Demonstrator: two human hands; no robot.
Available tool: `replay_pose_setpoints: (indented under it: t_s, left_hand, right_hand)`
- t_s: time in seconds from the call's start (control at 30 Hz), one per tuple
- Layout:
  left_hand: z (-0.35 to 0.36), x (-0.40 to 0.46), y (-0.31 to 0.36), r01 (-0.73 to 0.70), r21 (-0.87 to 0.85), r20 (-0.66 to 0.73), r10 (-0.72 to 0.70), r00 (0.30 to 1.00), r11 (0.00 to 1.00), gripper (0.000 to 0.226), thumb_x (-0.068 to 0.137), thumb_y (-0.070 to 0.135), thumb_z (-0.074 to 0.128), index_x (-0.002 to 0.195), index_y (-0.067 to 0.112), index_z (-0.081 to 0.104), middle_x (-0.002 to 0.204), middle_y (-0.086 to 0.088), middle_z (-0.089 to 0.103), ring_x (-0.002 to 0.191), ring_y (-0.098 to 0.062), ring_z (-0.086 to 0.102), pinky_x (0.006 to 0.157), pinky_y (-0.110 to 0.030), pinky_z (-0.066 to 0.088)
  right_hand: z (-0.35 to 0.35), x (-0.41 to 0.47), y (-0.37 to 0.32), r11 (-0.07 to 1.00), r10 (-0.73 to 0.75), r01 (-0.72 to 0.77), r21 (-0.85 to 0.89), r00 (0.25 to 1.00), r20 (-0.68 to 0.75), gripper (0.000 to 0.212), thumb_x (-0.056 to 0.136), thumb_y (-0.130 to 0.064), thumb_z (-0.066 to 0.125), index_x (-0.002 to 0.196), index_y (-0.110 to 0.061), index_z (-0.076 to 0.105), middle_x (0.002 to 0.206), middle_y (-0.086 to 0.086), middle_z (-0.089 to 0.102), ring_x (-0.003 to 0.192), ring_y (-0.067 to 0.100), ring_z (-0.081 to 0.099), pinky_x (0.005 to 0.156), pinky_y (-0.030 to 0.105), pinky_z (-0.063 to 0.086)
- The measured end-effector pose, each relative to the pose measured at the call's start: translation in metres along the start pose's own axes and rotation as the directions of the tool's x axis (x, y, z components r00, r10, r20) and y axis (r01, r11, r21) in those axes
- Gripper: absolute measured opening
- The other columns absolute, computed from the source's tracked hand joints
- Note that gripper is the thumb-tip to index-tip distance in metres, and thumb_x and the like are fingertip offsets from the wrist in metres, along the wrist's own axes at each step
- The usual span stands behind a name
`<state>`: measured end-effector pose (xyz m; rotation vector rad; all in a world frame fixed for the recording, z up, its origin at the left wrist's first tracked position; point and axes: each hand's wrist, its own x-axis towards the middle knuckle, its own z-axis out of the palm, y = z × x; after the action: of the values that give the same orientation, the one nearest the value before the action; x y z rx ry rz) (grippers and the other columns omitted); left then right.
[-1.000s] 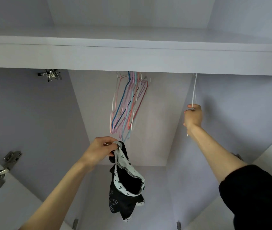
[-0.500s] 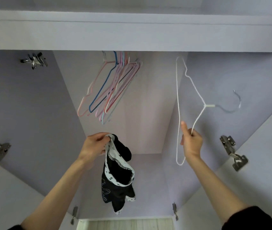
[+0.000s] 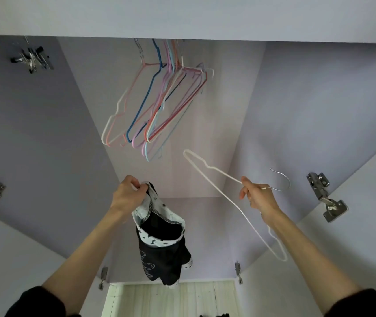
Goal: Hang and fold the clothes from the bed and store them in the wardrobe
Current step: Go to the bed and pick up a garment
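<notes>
The coloured hangers' [image 3: 157, 104] hooks vanish behind the shelf edge [image 3: 187, 19]; the rail is hidden.

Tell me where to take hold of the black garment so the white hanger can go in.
Grip the black garment at its white star-print neckband, from the right side, opposite the left hand that pinches the band's top. The band hangs open as a loop, so pulling it wider should let the white hanger, held in the right hand, enter.
</notes>
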<state>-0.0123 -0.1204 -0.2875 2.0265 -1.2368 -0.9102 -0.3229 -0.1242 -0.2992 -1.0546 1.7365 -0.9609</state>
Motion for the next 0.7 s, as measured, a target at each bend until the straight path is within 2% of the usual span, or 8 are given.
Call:
replay_pose_setpoints:
  t_s: [0.1, 0.3, 0.57, 0.7]
  left_hand:
    - [-0.005, 0.004, -0.009, 0.025, 0.054, -0.070, -0.021, 0.997, 0.998, 0.017, 0.091, 0.025, 0.055, 0.083, 0.012, 0.049, 0.074, -0.004, 0.051, 0.080, -0.030, 0.052, 0.067, -0.032, 0.041]
    - [-0.003, 0.001, -0.013, -0.027, 0.189, -0.110, 0.049, 0.993, 0.982, 0.014, 0.089, 0.026, 0.055, 0.086, 0.012, 0.054, 0.081, -0.011, 0.061, 0.077, -0.031, 0.053, 0.067, -0.031, 0.041]
    - [-0.012, -0.010, 0.000, -0.183, 0.301, -0.212, 0.253, 0.944, 0.936, 0.006, 0.089, 0.023, 0.054, 0.085, 0.019, 0.054, 0.066, -0.011, 0.058, 0.066, -0.035, 0.055, 0.061, -0.037, 0.048]
    - [-0.014, -0.015, 0.018, -0.249, 0.286, -0.234, 0.319, 0.918, 0.925, 0.005, 0.088, 0.020, 0.054, 0.085, 0.017, 0.052, 0.065, -0.011, 0.058, 0.068, -0.036, 0.055, 0.061, -0.038, 0.047]
  right_hand:
    - [-0.003, -0.003, -0.009, 0.991, -0.029, 0.041, -0.126, 0.995, 0.096, 0.054, 0.086, -0.024, 0.054, 0.035, -0.014, 0.044, 0.035, -0.007, 0.029, 0.032, 0.006, 0.025, 0.047, 0.022, 0.026]
    - [0.014, -0.016, -0.025, 0.968, -0.072, 0.144, -0.207, 0.945, 0.318, 0.052, 0.081, -0.019, 0.054, 0.036, -0.019, 0.029, 0.044, 0.000, 0.025, 0.038, 0.012, 0.019, 0.040, 0.016, 0.021]
    - [0.035, -0.021, -0.043, 0.953, -0.114, 0.198, -0.227, 0.935, 0.336, 0.056, 0.084, -0.024, 0.056, 0.033, -0.016, 0.035, 0.047, 0.003, 0.030, 0.038, 0.012, 0.023, 0.043, 0.019, 0.025]
    - [0.054, -0.027, -0.052, 0.916, -0.197, 0.304, -0.261, 0.910, 0.365, 0.056, 0.087, -0.026, 0.056, 0.035, -0.016, 0.038, 0.040, -0.003, 0.028, 0.036, 0.010, 0.026, 0.042, 0.015, 0.025]
